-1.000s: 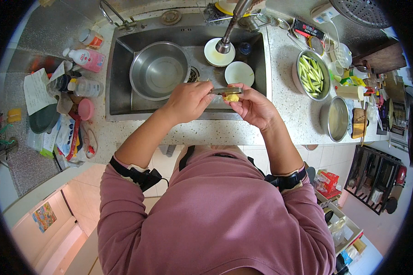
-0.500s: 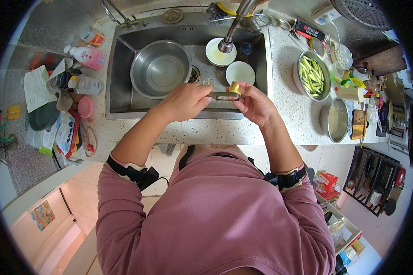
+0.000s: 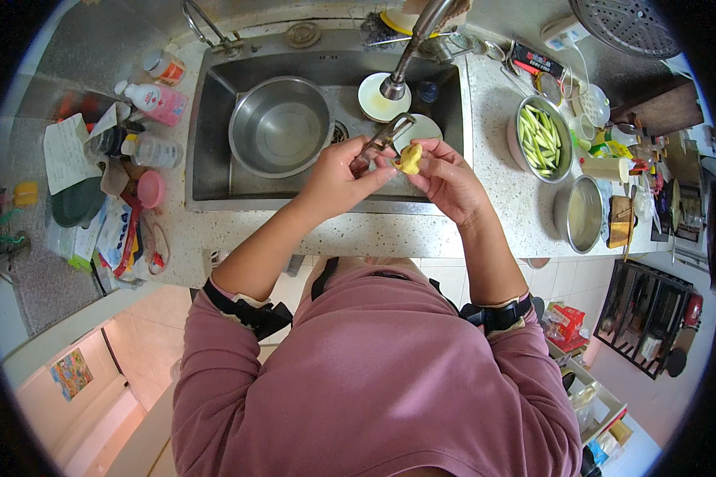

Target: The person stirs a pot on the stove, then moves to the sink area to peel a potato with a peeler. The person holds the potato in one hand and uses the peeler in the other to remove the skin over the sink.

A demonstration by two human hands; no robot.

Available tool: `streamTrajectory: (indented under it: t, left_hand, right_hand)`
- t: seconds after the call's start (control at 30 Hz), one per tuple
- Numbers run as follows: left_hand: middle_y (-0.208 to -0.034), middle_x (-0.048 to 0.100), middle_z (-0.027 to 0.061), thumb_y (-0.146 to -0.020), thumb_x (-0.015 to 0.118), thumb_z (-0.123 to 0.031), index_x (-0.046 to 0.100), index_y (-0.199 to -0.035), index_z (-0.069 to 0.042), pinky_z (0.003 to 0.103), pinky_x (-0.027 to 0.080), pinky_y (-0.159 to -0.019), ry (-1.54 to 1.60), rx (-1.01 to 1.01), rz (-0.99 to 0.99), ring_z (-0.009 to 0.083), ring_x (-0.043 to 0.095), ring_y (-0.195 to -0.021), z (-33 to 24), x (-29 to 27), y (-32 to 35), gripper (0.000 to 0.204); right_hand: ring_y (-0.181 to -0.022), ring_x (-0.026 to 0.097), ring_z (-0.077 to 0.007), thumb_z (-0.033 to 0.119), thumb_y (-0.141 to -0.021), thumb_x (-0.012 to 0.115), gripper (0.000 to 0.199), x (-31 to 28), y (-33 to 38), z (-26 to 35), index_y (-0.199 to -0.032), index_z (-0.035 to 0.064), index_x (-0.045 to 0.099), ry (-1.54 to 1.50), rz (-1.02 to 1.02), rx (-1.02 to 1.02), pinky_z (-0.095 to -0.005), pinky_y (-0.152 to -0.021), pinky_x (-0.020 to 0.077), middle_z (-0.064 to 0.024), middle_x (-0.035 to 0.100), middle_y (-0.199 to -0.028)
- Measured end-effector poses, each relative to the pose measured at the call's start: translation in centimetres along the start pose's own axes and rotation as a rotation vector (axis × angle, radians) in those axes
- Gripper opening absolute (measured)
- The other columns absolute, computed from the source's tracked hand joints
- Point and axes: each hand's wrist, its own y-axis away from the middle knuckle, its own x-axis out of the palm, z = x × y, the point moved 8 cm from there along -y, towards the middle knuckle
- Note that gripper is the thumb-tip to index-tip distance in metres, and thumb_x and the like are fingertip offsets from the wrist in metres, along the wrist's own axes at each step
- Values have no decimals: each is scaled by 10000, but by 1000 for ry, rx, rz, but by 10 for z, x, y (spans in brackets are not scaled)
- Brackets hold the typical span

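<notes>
Over the sink's front edge, my left hand (image 3: 344,173) is closed around a metal peeler (image 3: 392,133), whose head tilts up and to the right. My right hand (image 3: 452,180) pinches a small, knobbly yellow piece of ginger (image 3: 410,159). The left fingertips come close to the ginger's left side; whether they touch it is hard to tell. Behind the hands is the steel sink (image 3: 207,119), with a large metal basin (image 3: 250,147) holding some water at its left. A white bowl (image 3: 426,127) behind the peeler is partly covered by it.
A hanging faucet hose (image 3: 410,60) comes down over another pale bowl (image 3: 371,99). On the right counter stand a bowl of green vegetable strips (image 3: 539,135) and a metal bowl of cloudy liquid (image 3: 582,211). Bottles (image 3: 155,151) and a pink cup (image 3: 151,188) crowd the left.
The peeler has come away from the ginger and swung from level to pointing up. My left hand has shifted slightly down and right, leaving more of the ginger showing.
</notes>
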Motion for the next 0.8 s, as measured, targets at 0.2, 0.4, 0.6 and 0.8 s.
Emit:
streamTrajectory:
  t: [0.2,0.4,0.6,0.8]
  left_hand:
    - [-734,611,-35,-785,710,-88,614,-886,-17,182,368,-484,-93,-9,-45,-7,464,-549,-4,3,-4,157]
    - [-721,597,11,-778,695,-81,610,-832,1,214,385,-479,-289,107,-84,36,498,-541,-18,3,-3,130]
    - [-726,567,23,-761,700,-76,624,-838,-3,216,391,-491,-253,175,-123,58,514,-554,-28,2,-7,131]
    - [-703,574,49,-742,696,-71,624,-840,12,243,413,-496,-350,183,-135,100,537,-550,-30,7,-11,147]
  right_hand:
    - [-907,622,-137,-13,-802,627,318,1,0,3,-1107,25,545,45,-1,-29,-236,-787,531,-64,606,-1031]
    - [-915,609,-133,-43,-763,656,341,0,2,3,-1072,34,534,113,-52,-98,-248,-817,506,-60,596,-1056]
    - [-926,618,-169,-102,-727,656,360,4,4,14,-1040,19,525,234,-52,-285,-281,-834,511,-89,592,-1056]
    - [-939,628,-189,-131,-717,655,338,7,9,19,-989,13,517,304,-74,-390,-296,-835,515,-99,592,-1056]
